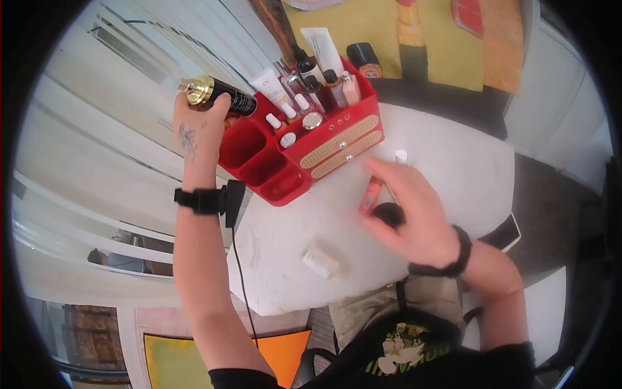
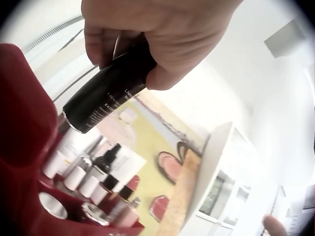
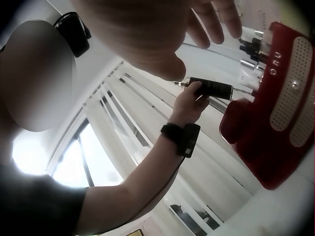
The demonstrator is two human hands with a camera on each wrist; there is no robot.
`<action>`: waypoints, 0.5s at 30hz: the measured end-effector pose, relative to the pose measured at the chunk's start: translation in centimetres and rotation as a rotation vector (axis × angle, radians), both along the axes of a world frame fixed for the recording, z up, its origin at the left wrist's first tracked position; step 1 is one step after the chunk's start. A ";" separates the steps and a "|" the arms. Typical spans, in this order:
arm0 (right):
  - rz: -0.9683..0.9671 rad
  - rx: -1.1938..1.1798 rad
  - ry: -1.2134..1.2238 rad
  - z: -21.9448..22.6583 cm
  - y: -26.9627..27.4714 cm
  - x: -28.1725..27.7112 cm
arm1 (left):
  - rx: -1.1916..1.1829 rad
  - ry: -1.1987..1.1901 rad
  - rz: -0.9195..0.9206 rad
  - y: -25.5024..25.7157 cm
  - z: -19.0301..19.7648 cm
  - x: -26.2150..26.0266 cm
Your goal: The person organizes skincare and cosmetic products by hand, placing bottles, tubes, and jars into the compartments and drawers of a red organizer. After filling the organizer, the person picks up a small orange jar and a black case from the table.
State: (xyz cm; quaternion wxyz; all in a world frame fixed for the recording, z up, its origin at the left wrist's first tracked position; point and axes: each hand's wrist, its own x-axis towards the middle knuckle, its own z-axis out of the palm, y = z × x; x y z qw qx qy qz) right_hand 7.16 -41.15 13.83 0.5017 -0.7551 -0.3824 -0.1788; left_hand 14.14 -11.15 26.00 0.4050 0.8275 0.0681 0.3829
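left hand grips black bottle above red organizer — right hand hovers over table.

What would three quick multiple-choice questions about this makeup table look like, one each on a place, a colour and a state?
1. Where is the black bottle?
A. in the left hand, above the organiser
B. flat on the table
C. inside a drawer

2. What colour is the organiser?
A. blue
B. red
C. green

3. How is the right hand?
A. gripping a bottle
B. clenched
C. open, fingers spread over the white table

Answers: 1 A, fingers curl round the bottle; 2 B, its walls and drawers are red; 3 C, the fingers are straight and hold nothing.
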 end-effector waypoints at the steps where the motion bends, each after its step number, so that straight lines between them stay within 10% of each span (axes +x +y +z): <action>1: -0.016 0.012 -0.028 -0.8 -1.2 -0.2 | -0.040 0.054 0.039 -0.2 0.5 1.1; 15: -0.118 -0.042 0.071 -7.7 -9.6 -2.3 | 0.540 0.171 0.132 5.8 -4.7 11.6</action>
